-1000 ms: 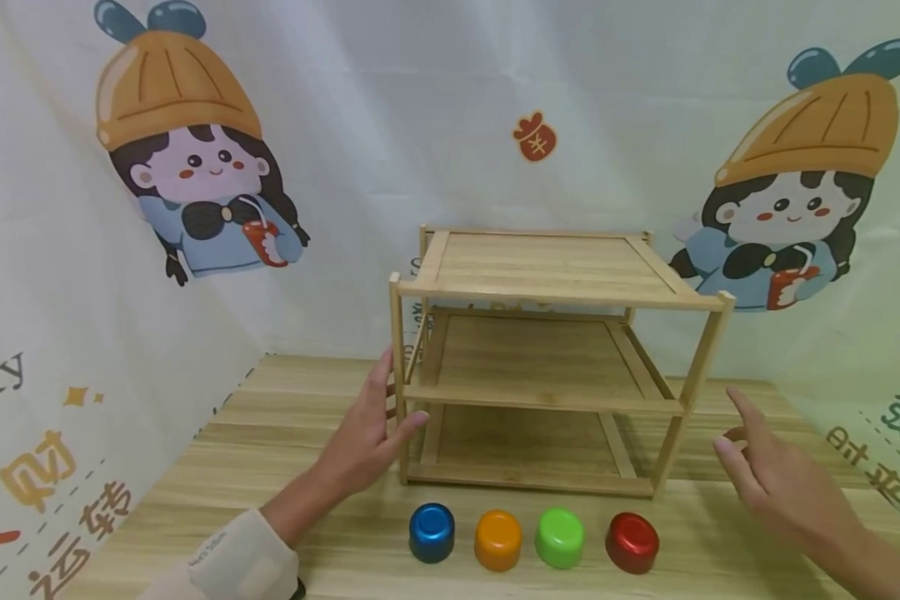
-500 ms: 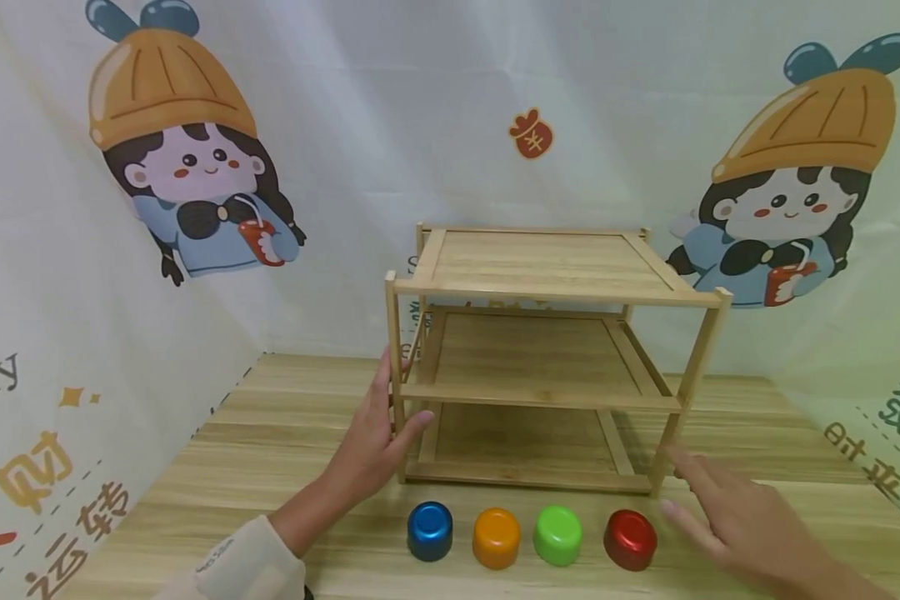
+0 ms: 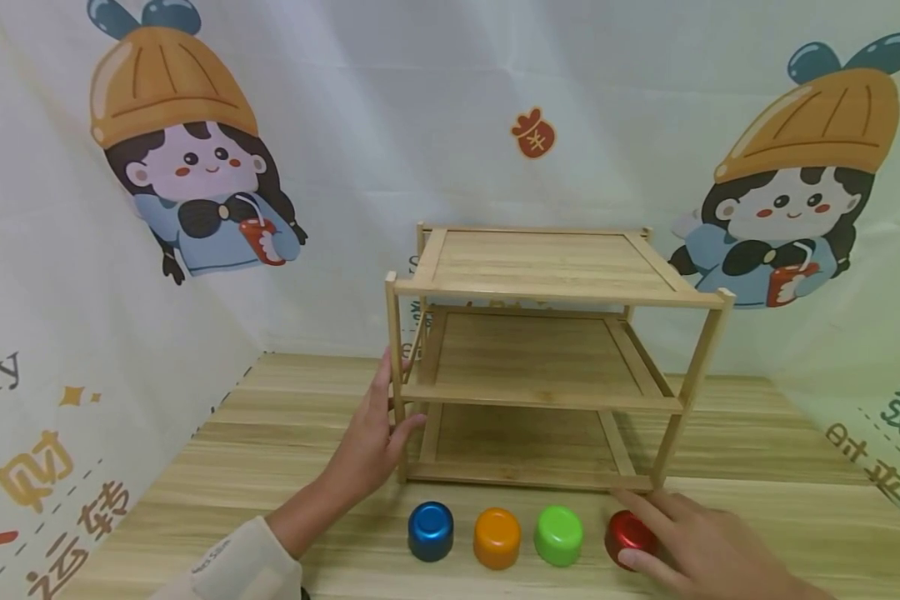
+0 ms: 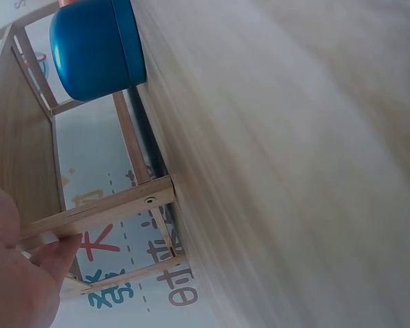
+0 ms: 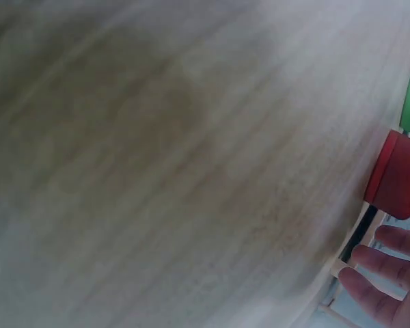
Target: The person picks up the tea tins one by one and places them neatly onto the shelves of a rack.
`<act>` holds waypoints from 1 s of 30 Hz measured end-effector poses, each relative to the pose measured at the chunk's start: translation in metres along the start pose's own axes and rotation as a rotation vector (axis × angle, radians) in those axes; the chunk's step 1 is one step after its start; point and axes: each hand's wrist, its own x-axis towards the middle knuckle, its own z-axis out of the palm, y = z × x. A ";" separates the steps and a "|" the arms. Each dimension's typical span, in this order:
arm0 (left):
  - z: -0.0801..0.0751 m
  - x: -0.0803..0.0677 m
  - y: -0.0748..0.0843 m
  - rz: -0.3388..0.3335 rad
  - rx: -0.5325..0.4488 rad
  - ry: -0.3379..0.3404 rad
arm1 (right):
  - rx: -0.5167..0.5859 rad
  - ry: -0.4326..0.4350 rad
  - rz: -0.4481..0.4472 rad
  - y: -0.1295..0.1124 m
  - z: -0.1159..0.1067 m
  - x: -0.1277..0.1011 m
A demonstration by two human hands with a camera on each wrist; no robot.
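A three-tier bamboo rack (image 3: 547, 267) stands on the wooden table (image 3: 270, 467). My left hand (image 3: 387, 410) rests against its left front post (image 4: 102, 212), fingers straight along the outer side and thumb (image 4: 55, 256) across the front. Four upturned cups stand in a row before the rack: blue (image 3: 431, 530), orange (image 3: 497, 537), green (image 3: 558, 535) and red (image 3: 621, 533). My right hand (image 3: 656, 535) reaches over the red cup (image 5: 396, 174) with spread fingers (image 5: 389, 239). The index finger lies behind the cup and the thumb in front of it. The right wrist view shows a gap between fingers and cup.
Cloth backdrops printed with cartoon figures close in the table at the back and on both sides. All the rack's shelves are bare. Bare tabletop lies left of the blue cup and right of the red one.
My right hand came down from beside the rack's right post to the red cup. The left hand stayed on the left front post, its thumb curling slightly inward.
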 end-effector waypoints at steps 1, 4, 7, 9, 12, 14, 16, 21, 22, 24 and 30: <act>0.000 0.000 0.000 0.001 -0.001 -0.001 | 0.003 -0.019 0.000 0.000 0.001 0.000; 0.000 0.000 0.000 0.005 0.009 0.002 | 0.011 -0.049 -0.006 -0.001 0.004 0.000; 0.000 0.000 -0.001 0.010 0.021 0.006 | 0.005 -0.071 -0.010 0.000 0.009 -0.001; 0.001 0.000 -0.001 0.014 0.024 0.006 | 0.003 -0.081 -0.015 0.000 0.011 -0.002; 0.001 0.000 -0.002 0.016 0.020 0.005 | 0.000 -0.073 -0.033 0.002 0.014 -0.003; 0.001 0.000 -0.002 0.014 0.018 0.007 | -0.003 -0.061 -0.047 0.003 0.014 -0.003; 0.001 0.000 -0.002 0.012 0.017 0.012 | -0.008 -0.043 -0.062 0.004 0.014 -0.004; 0.001 0.000 -0.001 0.000 0.016 0.013 | -0.019 0.011 -0.087 0.005 0.015 -0.004; 0.001 0.000 -0.001 -0.003 0.017 0.012 | -0.018 0.021 -0.089 0.005 0.015 -0.005; 0.001 0.000 -0.001 -0.003 0.016 0.011 | -0.010 0.037 -0.090 0.005 0.016 -0.005; 0.001 0.000 0.001 -0.007 0.010 0.007 | 0.037 0.022 -0.049 0.004 0.016 -0.005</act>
